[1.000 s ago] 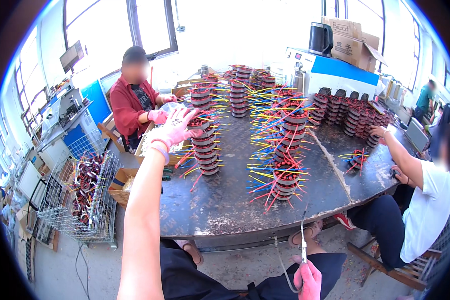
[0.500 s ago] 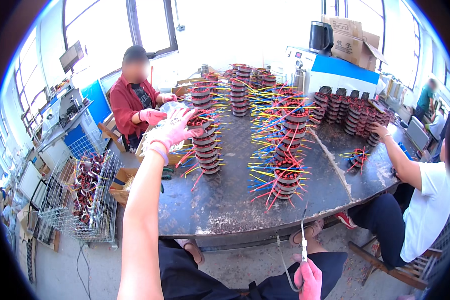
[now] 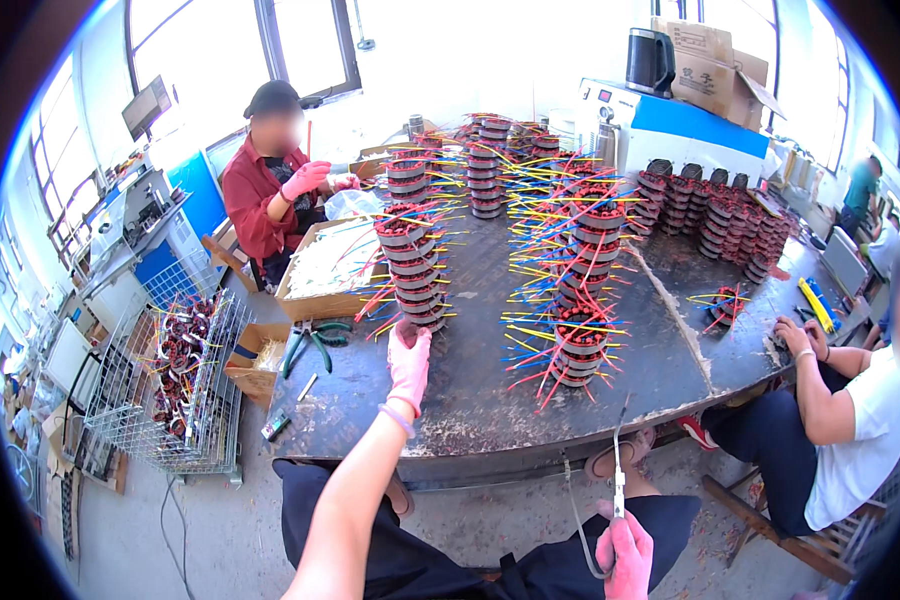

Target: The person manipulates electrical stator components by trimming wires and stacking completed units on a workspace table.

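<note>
My left hand (image 3: 408,372), in a pink glove, is at the foot of a tall stack of wire-wound motor stators (image 3: 415,265). Its fingers are curled together; a small dark-red bit shows at the tips, too little to tell what it is. Red, yellow and blue leads stick out from the stators. Low over my lap, my right hand (image 3: 626,556), also gloved in pink, grips a slim tool (image 3: 619,490) with a white handle and a thin bent tip pointing up. A grey cord or strap loops beside it. Ahead of that tip stands another stator stack (image 3: 580,350).
Green-handled pliers (image 3: 315,345), a box of white pieces (image 3: 335,262) and a wire basket of stators (image 3: 170,400) are on the left. A co-worker in red (image 3: 260,200) sits across; another in white (image 3: 850,430) sits right. A single stator (image 3: 722,308) lies near them.
My left hand has come down and back from the upper part of the left stack to its foot, and its spread fingers have curled. The right hand keeps the tool, nearly still.
</note>
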Tool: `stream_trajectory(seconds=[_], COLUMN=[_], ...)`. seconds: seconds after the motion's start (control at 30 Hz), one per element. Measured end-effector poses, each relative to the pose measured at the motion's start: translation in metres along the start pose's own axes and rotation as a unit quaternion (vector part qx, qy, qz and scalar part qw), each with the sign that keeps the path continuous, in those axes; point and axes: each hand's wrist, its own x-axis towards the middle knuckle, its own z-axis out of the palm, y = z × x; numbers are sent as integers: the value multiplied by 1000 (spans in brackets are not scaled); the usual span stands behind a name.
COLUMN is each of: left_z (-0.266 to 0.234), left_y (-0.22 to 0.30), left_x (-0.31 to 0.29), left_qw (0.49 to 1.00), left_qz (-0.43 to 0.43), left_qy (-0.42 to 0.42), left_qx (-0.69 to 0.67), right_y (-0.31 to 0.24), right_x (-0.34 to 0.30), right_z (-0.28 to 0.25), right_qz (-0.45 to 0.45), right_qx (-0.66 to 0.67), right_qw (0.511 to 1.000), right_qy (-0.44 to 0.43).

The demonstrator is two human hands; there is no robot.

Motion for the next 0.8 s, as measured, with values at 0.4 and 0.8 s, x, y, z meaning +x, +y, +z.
stream_trajectory(seconds=[0.4, 0.8], left_z=[35, 9], left_y=[-19, -127], left_x=[13, 77], left_qw=[917, 776], left_qz=[173, 191], left_qy=[-24, 119], left_qx=[360, 589], right_y=[-7, -22], right_x=[9, 10], right_z=[-26, -32], right_qz=[-13, -31], right_qx=[47, 65], right_qw=[997, 996], right_qy=[66, 46])
